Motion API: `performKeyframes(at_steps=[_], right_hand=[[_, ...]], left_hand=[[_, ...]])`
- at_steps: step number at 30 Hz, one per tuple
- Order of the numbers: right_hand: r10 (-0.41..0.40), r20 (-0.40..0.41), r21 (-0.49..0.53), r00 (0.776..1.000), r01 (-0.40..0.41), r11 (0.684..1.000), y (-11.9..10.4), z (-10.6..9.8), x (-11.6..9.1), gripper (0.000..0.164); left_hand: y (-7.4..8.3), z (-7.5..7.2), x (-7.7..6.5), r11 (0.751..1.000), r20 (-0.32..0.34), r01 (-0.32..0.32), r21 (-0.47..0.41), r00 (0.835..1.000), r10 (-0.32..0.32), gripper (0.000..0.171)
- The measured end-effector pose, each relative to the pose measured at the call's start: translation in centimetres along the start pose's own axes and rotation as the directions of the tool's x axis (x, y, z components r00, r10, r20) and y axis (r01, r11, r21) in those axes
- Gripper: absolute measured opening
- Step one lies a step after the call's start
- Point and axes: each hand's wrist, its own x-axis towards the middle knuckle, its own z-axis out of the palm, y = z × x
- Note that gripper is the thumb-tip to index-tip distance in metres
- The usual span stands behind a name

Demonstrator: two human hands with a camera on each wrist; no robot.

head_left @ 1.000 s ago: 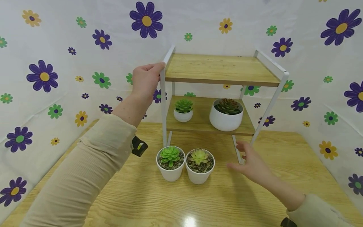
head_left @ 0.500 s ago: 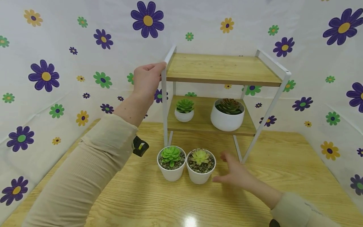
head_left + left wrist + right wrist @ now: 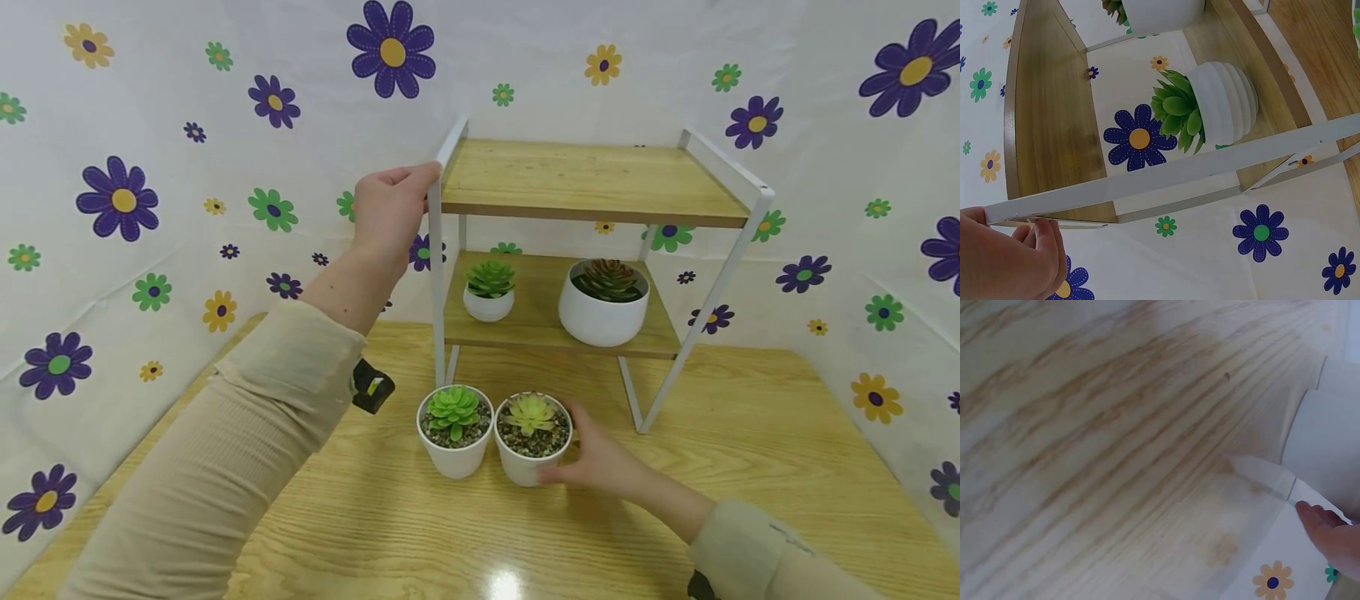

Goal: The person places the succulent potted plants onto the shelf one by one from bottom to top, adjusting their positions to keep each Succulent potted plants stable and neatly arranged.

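In the head view, the left hand (image 3: 390,204) reaches out to a two-tier rack (image 3: 437,283) and pinches the top of its near left upright between thumb and curled fingers. The right hand (image 3: 596,454) is at the yellow-green succulent's pot (image 3: 519,469), its thumb across the near side and its fingers bent round the right side — parted just enough to span the pot, which stands upright on the tabletop (image 3: 360,517) in front of the rack. Just beside it, on the left, stands the bright green succulent's pot (image 3: 456,462), also white and filled with gravel. On the rack's lower board, a small white bowl (image 3: 489,308) with a green succulent sits at the left and a larger white bowl (image 3: 602,323) with a darker, reddish-tipped one at the right. A flower-printed backdrop (image 3: 540,50) rises behind.

In the left wrist view, the fingers fold round the end of the rack's pale metal bar, close to the upper board. Past the bar, the small bowl shows ridged sides; part of the larger bowl appears at the top edge.

In the right wrist view, wood grain fills most of the picture. The right hand enters at the lower right, next to smooth white pot walls — from this angle I cannot tell where the fingertips touch.
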Motion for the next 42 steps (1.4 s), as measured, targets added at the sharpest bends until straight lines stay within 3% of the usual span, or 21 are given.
performKeyframes(at_steps=[13, 20, 35, 42], right_hand=[[0.044, -0.017, -0.02, 0.999, -0.044, 0.999, 0.3, 0.5, 0.7, 0.108], [0.012, -0.026, 0.055, 1.0, -0.011, 0.998, 0.7, 0.9, 1.1, 0.102], [0.016, -0.094, 0.08, 0.995, -0.009, 0.997, 0.7, 1.1, 0.7, 0.096], [0.02, -0.098, 0.083, 0.995, -0.012, 0.997, -0.2, 0.1, 0.0, 0.093]], left_hand=[[0.0, 0.0, 0.0, 1.0, -0.006, 0.009, -0.006, 1.0, -0.009, 0.035], [0.1, 0.0, 0.1, 1.0, 0.004, 0.007, -0.026, 1.0, -0.007, 0.036], [0.0, 0.0, 0.1, 1.0, 0.003, 0.009, -0.008, 1.0, -0.009, 0.036], [0.0, -0.1, 0.0, 1.0, 0.001, 0.006, 0.001, 1.0, -0.006, 0.036]])
